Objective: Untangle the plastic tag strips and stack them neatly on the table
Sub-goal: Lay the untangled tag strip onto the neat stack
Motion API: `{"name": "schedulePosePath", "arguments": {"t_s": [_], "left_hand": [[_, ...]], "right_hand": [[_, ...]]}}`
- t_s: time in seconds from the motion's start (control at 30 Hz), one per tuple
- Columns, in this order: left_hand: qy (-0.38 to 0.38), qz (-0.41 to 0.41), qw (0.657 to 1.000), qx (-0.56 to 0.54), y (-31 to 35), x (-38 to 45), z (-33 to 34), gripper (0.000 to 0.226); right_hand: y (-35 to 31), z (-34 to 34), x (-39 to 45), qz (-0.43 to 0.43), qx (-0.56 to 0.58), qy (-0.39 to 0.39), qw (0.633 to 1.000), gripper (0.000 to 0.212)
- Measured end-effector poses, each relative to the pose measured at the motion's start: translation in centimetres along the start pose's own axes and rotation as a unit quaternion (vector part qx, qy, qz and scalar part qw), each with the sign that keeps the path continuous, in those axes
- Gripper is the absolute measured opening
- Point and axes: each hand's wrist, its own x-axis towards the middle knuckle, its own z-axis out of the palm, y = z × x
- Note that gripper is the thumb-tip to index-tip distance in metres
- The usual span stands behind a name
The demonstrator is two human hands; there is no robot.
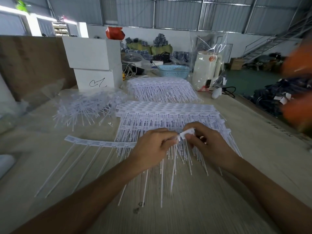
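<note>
A person's left hand [152, 146] and right hand [205, 142] both pinch a white tag strip [186, 132] above the near stack [165, 114] on the wooden table [194, 200]. Two neat stacks, the second [160, 87] farther back, suggest solid progress. A tangled pile [86, 108] at left and one loose strip [94, 143] remain unsorted.

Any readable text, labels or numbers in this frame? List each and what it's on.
No text can be read for certain.
Lower white box: a black handwritten scrawl, not legible as letters.
White appliance: an orange sticker with marks too small to read.
Tag strips in the near stack: faint print on each tag, too blurred to read.
Single strip lying left of the hands: the same faint print, unreadable.
</note>
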Motion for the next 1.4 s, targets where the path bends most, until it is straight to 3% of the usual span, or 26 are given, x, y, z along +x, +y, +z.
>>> {"name": "schedulePosePath", "arguments": {"t_s": [0.07, 0.13, 0.23, 0.37, 0.5, 0.67, 0.83, 0.9, 1.0, 1.1, 1.23, 1.4], "left_hand": [[0.011, 0.005, 1.0, 0.003, 0.1, 0.0, 0.0, 0.015], [0.021, 0.002, 1.0, -0.005, 0.1, -0.2, 0.0, 0.024], [0.025, 0.01, 1.0, -0.001, 0.3, -0.3, -0.1, 0.034], [0.022, 0.043, 0.999, 0.023, 0.6, -0.3, -0.4, 0.042], [0.008, 0.058, 0.996, 0.062, 1.1, -0.1, -0.8, 0.038], [-0.023, 0.086, 0.99, 0.11, 1.1, -0.2, -1.3, 0.036], [-0.057, 0.119, 0.973, 0.192, 0.8, -0.5, -1.3, 0.026], [-0.049, 0.102, 0.983, 0.144, 0.8, -0.5, -1.2, 0.02], [-0.027, 0.053, 0.997, 0.044, 0.9, -0.2, -0.8, 0.032], [-0.034, 0.006, 0.999, -0.03, 1.0, 0.0, -0.7, 0.045], [0.008, -0.028, 0.995, -0.097, 1.1, 0.1, -1.0, 0.043], [0.061, -0.013, 0.991, -0.121, 1.3, 0.3, -1.2, 0.028]], "right_hand": [[-0.1, -0.1, 0.1, 0.06, 0.045, -0.003, 0.997, 0.019], [-0.3, -0.4, 0.1, 0.103, 0.087, -0.021, 0.991, 0.012], [-0.5, -0.8, 0.0, 0.143, 0.149, -0.051, 0.977, 0.037], [-1.1, -0.8, -0.1, 0.142, 0.187, -0.018, 0.972, 0.023], [-1.4, -0.4, -0.1, 0.173, 0.229, 0.004, 0.958, 0.023], [-1.8, -0.3, -0.1, 0.235, 0.305, -0.051, 0.921, 0.028], [-2.7, -0.5, -0.5, 0.186, 0.246, -0.136, 0.941, 0.027], [-2.9, -0.1, -0.4, 0.183, 0.261, -0.121, 0.94, 0.029], [-2.6, -0.1, -0.3, 0.194, 0.307, -0.075, 0.929, 0.026], [-2.3, -0.3, -0.3, 0.196, 0.307, -0.028, 0.931, 0.031], [-2.0, 0.1, -0.2, 0.231, 0.331, 0.018, 0.915, 0.033], [-2.6, 0.7, -0.1, 0.298, 0.398, -0.033, 0.867, 0.044]]}}
